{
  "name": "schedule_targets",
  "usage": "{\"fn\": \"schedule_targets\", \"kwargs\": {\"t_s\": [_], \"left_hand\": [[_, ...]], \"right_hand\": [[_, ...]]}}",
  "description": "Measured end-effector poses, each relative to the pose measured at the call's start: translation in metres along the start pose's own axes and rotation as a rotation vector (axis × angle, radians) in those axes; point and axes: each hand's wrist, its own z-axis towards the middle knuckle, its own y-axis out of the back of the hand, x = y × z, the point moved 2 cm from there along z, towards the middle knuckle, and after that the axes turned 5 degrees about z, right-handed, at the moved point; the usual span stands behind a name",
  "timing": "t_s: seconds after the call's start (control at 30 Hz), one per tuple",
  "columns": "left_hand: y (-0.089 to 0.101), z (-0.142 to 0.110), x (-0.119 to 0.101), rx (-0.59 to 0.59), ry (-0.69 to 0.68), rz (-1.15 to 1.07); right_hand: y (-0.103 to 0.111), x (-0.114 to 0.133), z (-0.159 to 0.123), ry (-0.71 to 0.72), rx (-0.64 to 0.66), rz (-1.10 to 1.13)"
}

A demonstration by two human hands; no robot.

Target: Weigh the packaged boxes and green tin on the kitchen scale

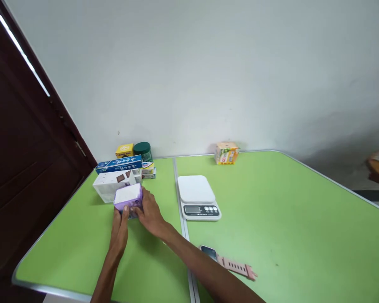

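Note:
A purple-and-white wrapped pack, which looks like a tissue pack, is at the left of the green table, in front of a white box. My left hand grips its near left side, the fingers partly hidden beneath it. On its right side my right hand is closed, with the thumb on the front face. Whether the pack rests on the table or is slightly raised, I cannot tell. Behind the white box lies a long blue carton.
Behind these stand a yellow box, a green-lidded jar and small boxes. A white kitchen scale sits near the table's seam. A pink-strapped watch lies by my right forearm. An orange-and-white box stands near the wall.

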Motion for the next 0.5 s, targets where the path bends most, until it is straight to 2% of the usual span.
{"fn": "schedule_targets", "kwargs": {"t_s": [0.07,0.13,0.27,0.37,0.43,0.5], "left_hand": [[-0.015,-0.007,-0.017,0.039,-0.051,-0.012],[-0.036,-0.011,-0.036,0.1,-0.119,-0.036],[-0.095,-0.009,-0.068,0.282,-0.242,-0.08],[-0.141,-0.008,-0.081,0.39,-0.286,-0.081],[-0.165,-0.008,-0.084,0.432,-0.289,-0.065],[-0.181,-0.008,-0.085,0.458,-0.286,-0.041]], "right_hand": [[0.022,0.003,-0.006,0.005,-0.049,-0.008],[0.053,0.002,-0.012,0.023,-0.121,-0.016],[0.128,-0.013,-0.025,0.053,-0.253,-0.065],[0.176,-0.026,-0.035,0.016,-0.309,-0.089],[0.197,-0.033,-0.04,-0.033,-0.337,-0.093],[0.209,-0.038,-0.043,-0.074,-0.349,-0.075]]}}
